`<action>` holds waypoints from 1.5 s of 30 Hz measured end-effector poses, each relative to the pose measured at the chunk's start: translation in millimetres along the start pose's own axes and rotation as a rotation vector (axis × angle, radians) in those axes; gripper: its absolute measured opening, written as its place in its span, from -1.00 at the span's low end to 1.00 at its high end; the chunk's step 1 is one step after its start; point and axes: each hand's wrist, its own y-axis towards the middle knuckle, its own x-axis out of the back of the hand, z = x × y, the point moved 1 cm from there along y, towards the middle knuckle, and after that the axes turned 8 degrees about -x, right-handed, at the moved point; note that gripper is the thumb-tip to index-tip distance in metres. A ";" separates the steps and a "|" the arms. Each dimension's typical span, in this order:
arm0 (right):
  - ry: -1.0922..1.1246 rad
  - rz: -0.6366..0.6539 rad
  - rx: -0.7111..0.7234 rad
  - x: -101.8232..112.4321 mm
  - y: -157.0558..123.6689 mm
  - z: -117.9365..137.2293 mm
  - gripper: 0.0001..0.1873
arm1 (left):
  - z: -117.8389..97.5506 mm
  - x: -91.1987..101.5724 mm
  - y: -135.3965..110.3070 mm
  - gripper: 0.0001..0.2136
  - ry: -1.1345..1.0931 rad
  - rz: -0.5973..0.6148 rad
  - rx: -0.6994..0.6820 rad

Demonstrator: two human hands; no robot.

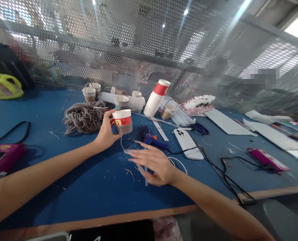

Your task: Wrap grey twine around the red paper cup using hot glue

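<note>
My left hand (pixel 108 131) is wrapped around a paper cup (pixel 122 117), holding it above the table. The cup is white with a red band, and grey cord (pixel 125 129) winds around its lower part. A loose length of this cord hangs from the cup and curves to the fingertips of my right hand (pixel 152 164). The right fingers are long and loosely together around the cord, and their exact grip is partly hidden. Behind the right hand lies a blue glue gun (pixel 154 141). A tangled heap of grey cord (pixel 84 117) sits beyond my left wrist.
A leaning stack of paper cups (pixel 156 100) stands at the back, near several small cord-wrapped cups (pixel 89 94). A white phone (pixel 188 144) and black cables (pixel 214 164) lie right. Magenta glue guns (pixel 9 155) rest at both sides. Perforated metal (pixel 128 50) borders the back.
</note>
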 end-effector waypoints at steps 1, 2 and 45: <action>0.017 -0.064 -0.009 4.4 0.6 -5.5 -0.65 | 0.7 -0.2 0.8 -0.22 -0.002 -0.002 -0.007; 0.030 -0.125 -0.045 10.1 1.4 -13.6 -0.68 | 0.9 -0.6 0.9 -0.22 -0.010 0.003 -0.016; 0.744 -0.068 -1.052 13.9 -4.3 -55.3 -0.65 | -2.2 6.7 -0.5 -0.17 0.088 0.314 -0.089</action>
